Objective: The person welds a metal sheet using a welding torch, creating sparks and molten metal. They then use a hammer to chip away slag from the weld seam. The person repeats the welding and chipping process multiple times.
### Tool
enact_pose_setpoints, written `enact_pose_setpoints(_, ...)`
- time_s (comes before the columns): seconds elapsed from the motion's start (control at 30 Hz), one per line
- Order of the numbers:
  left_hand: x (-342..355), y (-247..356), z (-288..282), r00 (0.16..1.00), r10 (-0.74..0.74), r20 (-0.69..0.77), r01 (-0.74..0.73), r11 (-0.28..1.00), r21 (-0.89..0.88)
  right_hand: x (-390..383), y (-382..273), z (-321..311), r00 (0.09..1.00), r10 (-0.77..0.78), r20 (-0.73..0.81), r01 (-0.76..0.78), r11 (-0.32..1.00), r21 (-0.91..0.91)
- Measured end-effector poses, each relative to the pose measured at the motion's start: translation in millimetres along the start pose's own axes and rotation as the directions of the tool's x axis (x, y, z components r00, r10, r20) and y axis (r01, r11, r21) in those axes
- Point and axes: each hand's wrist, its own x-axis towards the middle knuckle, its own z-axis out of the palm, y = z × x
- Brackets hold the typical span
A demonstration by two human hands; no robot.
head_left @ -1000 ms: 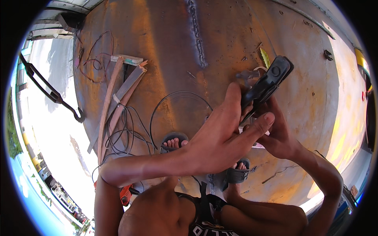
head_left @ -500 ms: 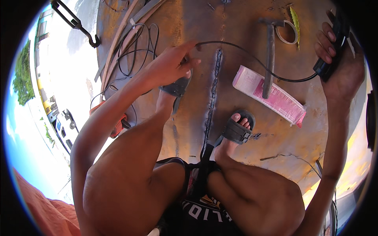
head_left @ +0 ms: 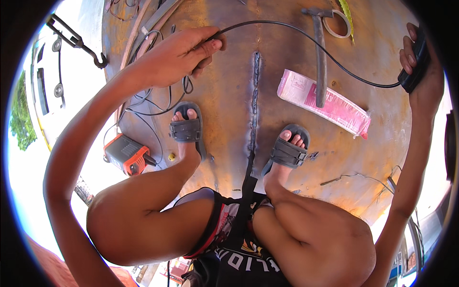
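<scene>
1. The right hand (head_left: 424, 74) was at the far right of the scene, its fingers clamped around a black handle (head_left: 415, 62).
2. The black handle's long axis ran mostly near to far, leaning right toward its far end, which faded into the dark rim of the view; its near end pointed back and slightly left.
3. A black cable (head_left: 258, 21) left that near end, arched over the floor with its bend toward the far side, and reached the left hand.
4. The left hand (head_left: 191, 51) was raised at the far left, fingers bent and pinched on the black cable.
5. Between the hands, a hammer (head_left: 321, 71) lay near to far, head at the far end, its shaft crossing a pink packet (head_left: 292, 87) that slanted from far left to near right.
6. A tape ring (head_left: 349, 27) lay just right of the hammer's head, beside a yellow-green leaf (head_left: 347, 14).
7. An orange-and-black box (head_left: 126, 153) stood at the left on the rust-stained metal floor (head_left: 229, 95), near a sandalled foot.
</scene>
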Motion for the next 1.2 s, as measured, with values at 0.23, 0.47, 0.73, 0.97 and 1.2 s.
enact_pose_setpoints(0.23, 25, -23, -39, 0.977, 0.044, 0.207, -0.054, 0.998, 0.043, -33, -13, 21, 0.963, 0.02, -0.27, -0.086, 0.968, -0.235)
enact_pose_setpoints(0.47, 40, -26, -94, 0.874, 0.212, 0.437, -0.165, 0.976, -0.143, -91, -87, 68, 0.875, 0.015, -0.484, -0.231, 0.892, -0.39)
enact_pose_setpoints(0.73, 7, -16, -73, 0.721, 0.196, 0.665, -0.17, 0.98, -0.104, -153, -112, 134, 0.883, 0.068, -0.465, -0.239, 0.917, -0.319)
enact_pose_setpoints(0.97, -18, -53, 16, 0.576, 0.261, 0.774, -0.228, 0.961, -0.154, -220, -25, 154, 0.897, -0.005, -0.442, -0.251, 0.818, -0.518)
enact_pose_setpoints(1.2, -45, -119, 111, 0.623, 0.206, 0.755, -0.357, 0.933, 0.04, -243, 107, 143, 0.884, 0.054, -0.465, -0.256, 0.888, -0.383)
